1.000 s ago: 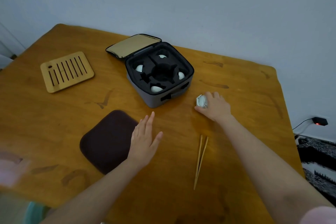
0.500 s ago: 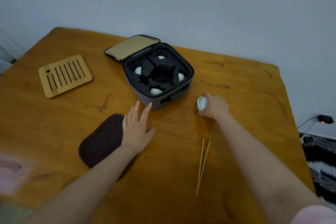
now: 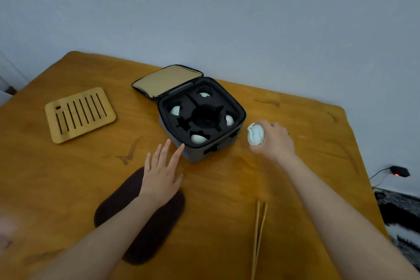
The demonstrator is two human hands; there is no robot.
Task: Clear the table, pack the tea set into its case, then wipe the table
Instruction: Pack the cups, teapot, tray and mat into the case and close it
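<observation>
Toward the wooden table's [image 3: 295,116] far edge, just right of the square grey fabric case [image 3: 195,154], a small round white porcelain piece [image 3: 255,134] is clamped in the right hand's [image 3: 276,141] curled fingers, likely bound for the empty centre well [image 3: 205,116]. And the left hand [image 3: 162,173], fingers splayed, hovers by the case's near corner, probably to steady it.

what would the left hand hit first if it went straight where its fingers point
Probably the near wall of the grey case, right ahead of the left hand; depth is unclear, so its fingertips may already touch it.
</observation>
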